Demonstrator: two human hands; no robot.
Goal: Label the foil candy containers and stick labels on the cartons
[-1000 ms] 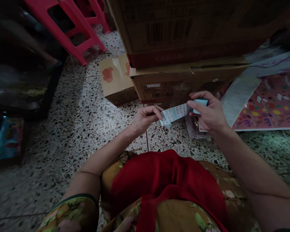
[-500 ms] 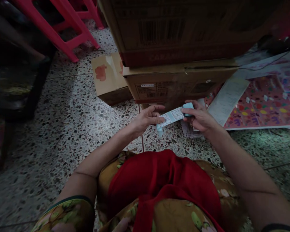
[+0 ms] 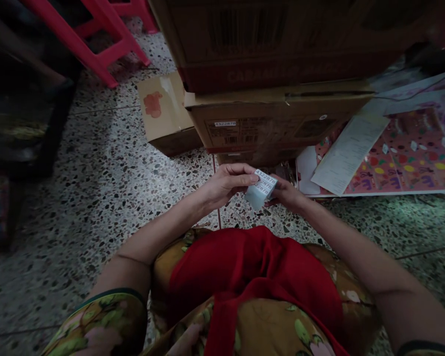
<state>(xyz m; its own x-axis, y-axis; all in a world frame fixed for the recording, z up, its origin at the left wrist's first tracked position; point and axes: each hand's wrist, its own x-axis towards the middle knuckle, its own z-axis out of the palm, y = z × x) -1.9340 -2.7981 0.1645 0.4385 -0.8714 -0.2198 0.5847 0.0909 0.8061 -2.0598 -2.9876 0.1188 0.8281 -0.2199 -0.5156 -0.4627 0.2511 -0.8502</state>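
A pale blue strip of labels (image 3: 264, 187) printed with rows of black numbers is bunched between my hands, its lower end hanging free. My left hand (image 3: 230, 184) pinches it from the left, thumb on top. My right hand (image 3: 286, 194) grips it from the right and behind, with most of its fingers hidden by the strip. Just beyond the hands stands a cardboard box (image 3: 244, 136) bearing a small white number label (image 3: 225, 123) on its front.
A larger carton (image 3: 282, 49) sits on that box, and a smaller box (image 3: 166, 106) is to its left. Pink stool legs (image 3: 107, 57) stand at the upper left. Printed pink sheets (image 3: 404, 173) and a white paper (image 3: 350, 153) lie at the right.
My right hand has moved left, close to my left hand. The strip, stretched between them before, is now gathered together. The view has shifted slightly.
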